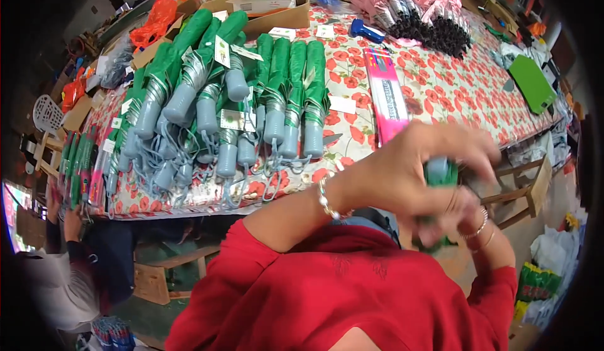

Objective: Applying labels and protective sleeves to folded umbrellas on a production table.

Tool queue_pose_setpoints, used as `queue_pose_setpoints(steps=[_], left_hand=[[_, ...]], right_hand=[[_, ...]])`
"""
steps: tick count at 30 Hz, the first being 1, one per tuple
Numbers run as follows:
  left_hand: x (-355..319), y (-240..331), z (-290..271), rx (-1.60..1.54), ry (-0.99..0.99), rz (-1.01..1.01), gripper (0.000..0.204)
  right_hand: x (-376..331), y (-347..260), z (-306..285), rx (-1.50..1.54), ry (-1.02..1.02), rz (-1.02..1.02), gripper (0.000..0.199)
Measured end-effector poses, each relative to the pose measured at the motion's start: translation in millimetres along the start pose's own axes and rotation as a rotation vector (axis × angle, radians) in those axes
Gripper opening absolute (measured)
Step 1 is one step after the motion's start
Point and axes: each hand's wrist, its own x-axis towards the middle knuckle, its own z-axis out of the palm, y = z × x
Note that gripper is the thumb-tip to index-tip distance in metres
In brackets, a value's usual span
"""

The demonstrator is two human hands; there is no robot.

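Note:
A green folded umbrella (442, 173) with a bit of grey-blue at its upper end is held between my hands, in front of my chest at the right. My left hand (415, 165) curls around it from the left and over the top, its fingers smeared by motion. Lower and to the right, my right hand (462, 212) grips the same umbrella, partly hidden behind the left. Most of the umbrella's length is covered by my fingers. On the table to the left lies a pile of green folded umbrellas (280, 74) with grey-blue handles, wrist cords and white tags.
A flowered tablecloth (440, 86) covers the table. On it lie a pink package (385, 96), a blue object (367, 31), pink bundles (434, 1) with black ends, a cardboard box (277, 18) and a green box (532, 83). Another person's arm (72, 225) reaches in at far left.

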Motion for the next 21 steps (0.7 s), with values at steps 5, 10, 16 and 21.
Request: queue_pose_setpoints(steps=[5,10,16,21], left_hand=[[21.6,-33.1,4.7,0.025,-0.009,-0.124,0.034],[34.1,-68.6,15.6,0.128,0.149,-0.116,0.029],[33.0,-17.9,22.3,-0.430,-0.457,-0.310,0.028],[39.9,-105.3,27.5,0.065,0.279,-0.150,0.020]], right_hand=[[-2.8,-37.3,-14.8,0.027,0.378,0.054,0.031],[7.0,-41.6,-47.4,-0.100,0.715,0.033,0.030],[-16.1,-36.7,-36.3,-0.130,0.463,-0.029,0.016],[-3.5,-32.8,-52.1,0.118,0.675,0.017,0.012]])
